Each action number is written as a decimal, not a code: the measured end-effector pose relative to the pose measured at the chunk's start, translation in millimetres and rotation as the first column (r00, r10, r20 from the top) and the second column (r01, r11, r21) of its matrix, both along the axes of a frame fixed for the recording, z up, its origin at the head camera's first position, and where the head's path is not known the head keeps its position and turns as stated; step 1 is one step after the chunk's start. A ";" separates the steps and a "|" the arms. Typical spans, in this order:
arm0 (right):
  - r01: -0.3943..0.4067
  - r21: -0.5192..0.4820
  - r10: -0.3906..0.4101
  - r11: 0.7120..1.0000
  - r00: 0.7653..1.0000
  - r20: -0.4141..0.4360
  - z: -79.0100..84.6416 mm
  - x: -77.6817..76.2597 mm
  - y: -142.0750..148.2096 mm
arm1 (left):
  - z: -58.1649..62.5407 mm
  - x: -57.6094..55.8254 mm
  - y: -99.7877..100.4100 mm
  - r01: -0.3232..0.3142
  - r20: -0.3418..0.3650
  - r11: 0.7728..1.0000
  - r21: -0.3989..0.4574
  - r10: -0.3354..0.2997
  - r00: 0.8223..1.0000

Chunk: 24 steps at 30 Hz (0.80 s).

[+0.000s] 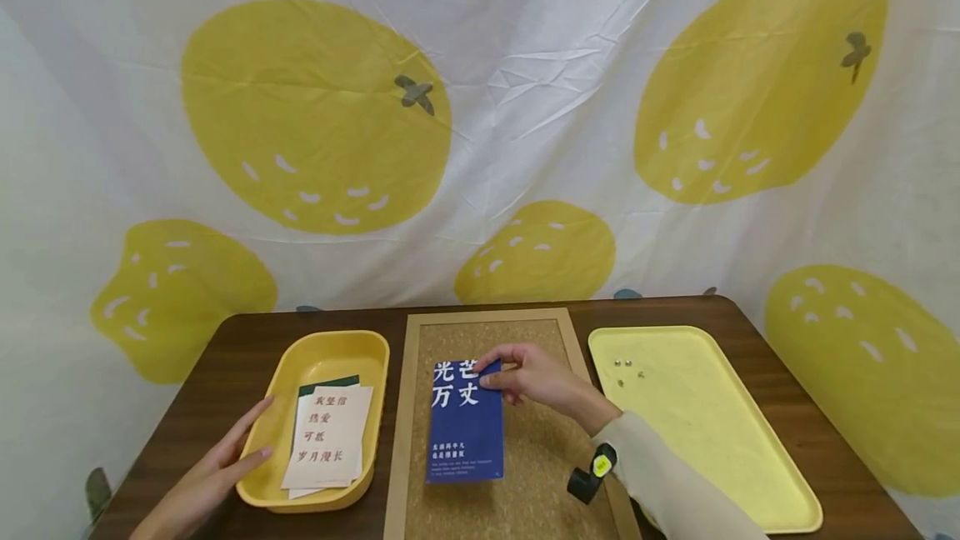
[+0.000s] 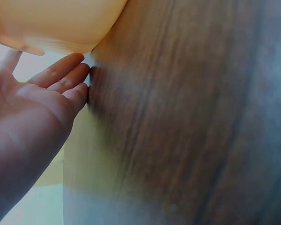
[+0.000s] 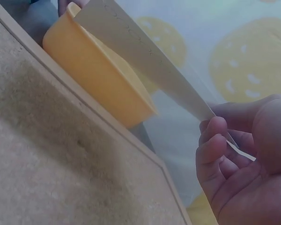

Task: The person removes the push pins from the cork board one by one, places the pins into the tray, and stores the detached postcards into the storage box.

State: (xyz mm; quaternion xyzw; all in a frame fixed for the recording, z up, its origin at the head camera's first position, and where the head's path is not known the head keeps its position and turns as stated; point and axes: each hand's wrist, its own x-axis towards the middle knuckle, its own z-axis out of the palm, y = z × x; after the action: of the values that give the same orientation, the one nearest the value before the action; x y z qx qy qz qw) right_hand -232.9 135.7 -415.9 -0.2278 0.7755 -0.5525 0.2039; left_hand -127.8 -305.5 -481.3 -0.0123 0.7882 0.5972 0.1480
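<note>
My right hand (image 1: 543,377) pinches a blue card (image 1: 465,432) with white Chinese characters by its upper right corner. The card hangs over the framed cork board (image 1: 420,515), its pale back (image 3: 140,51) showing in the right wrist view. At the left, my left hand (image 1: 210,473) rests on the side of the orange-yellow basin (image 1: 258,490), fingers fairly straight and thumb at the rim. Several cards lie inside the basin; the topmost, a pale card (image 1: 330,432) with reddish writing, overlaps a dark green card (image 1: 352,382).
To the right of the board lies a pale yellow tray (image 1: 720,440) with several tiny metallic pieces (image 1: 628,362) near its far left corner. Everything stands on a dark wooden table (image 1: 217,373). Behind it hangs a white cloth with lemon prints (image 1: 315,115).
</note>
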 end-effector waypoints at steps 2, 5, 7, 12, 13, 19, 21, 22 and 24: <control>-0.004 0.000 0.004 1.000 1.000 -0.014 0.1 -1.0 -4.1 | -0.6 -0.3 0.3 0.001 0.003 1.000 0.001 -0.001 1.000; -0.007 0.007 0.007 1.000 1.000 -0.024 0.0 -2.3 -9.7 | -0.7 -0.7 0.3 0.002 0.008 1.000 0.001 -0.002 1.000; -0.006 0.016 0.006 1.000 1.000 -0.021 0.4 -3.2 -13.0 | -0.5 -0.7 0.3 -0.001 0.007 1.000 -0.003 0.001 1.000; -0.004 0.021 0.004 1.000 1.000 -0.005 3.2 -5.1 -20.9 | 0.1 -1.1 0.3 -0.005 0.005 1.000 -0.014 0.005 1.000; -0.004 0.023 0.004 1.000 1.000 -0.007 4.0 -5.3 -22.7 | 0.3 -1.3 0.3 -0.005 0.007 1.000 -0.014 0.005 1.000; 0.008 0.044 -0.006 0.999 0.999 -0.034 8.7 -7.4 -35.5 | -0.1 0.3 -0.5 -0.002 0.005 1.000 -0.011 0.002 1.000; 0.009 0.047 -0.007 0.999 0.999 -0.039 10.2 -8.6 -41.0 | -0.7 1.3 -0.9 0.001 -0.003 1.000 -0.015 -0.001 1.000; 0.007 0.048 -0.005 0.999 0.999 -0.044 10.6 -9.4 -43.7 | -0.4 1.6 -0.9 0.001 -0.003 1.000 -0.016 -0.001 1.000; 0.006 0.045 -0.004 0.999 0.998 -0.055 11.7 -10.5 -49.2 | 0.4 1.1 -0.7 0.000 0.005 1.000 -0.020 0.000 1.000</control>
State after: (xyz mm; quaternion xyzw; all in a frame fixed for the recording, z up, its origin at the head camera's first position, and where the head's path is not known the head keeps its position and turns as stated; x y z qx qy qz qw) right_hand -243.4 86.5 -404.2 -0.2362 0.7935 -0.5291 0.1862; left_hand -126.7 -306.2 -481.0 -0.0152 0.7938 0.5892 0.1501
